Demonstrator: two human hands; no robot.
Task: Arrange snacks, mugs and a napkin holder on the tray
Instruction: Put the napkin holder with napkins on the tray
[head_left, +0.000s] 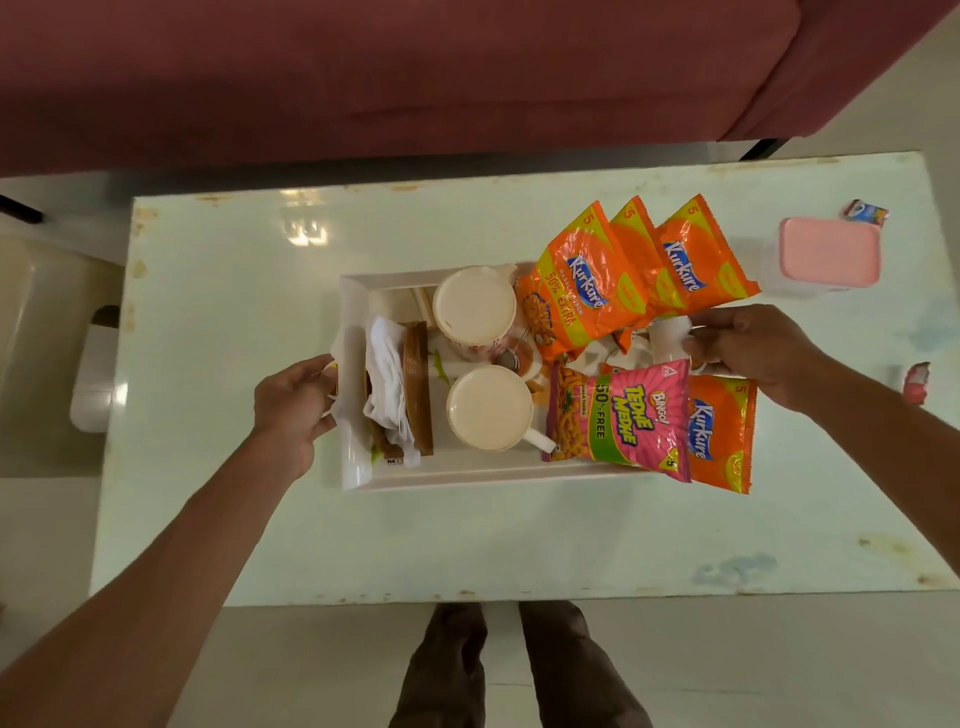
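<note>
A white rectangular tray lies in the middle of the pale table. On it stand two white mugs, a brown napkin holder stuffed with white napkins, several orange snack packets and a pink snack packet. My left hand grips the tray's left end. My right hand grips the tray's right end, among the packets. The tray's right rim is mostly hidden by the packets.
A clear box with a pink lid stands at the table's back right, with a small wrapper behind it and another small wrapper at the right edge. A maroon sofa runs behind the table. My feet show below the front edge.
</note>
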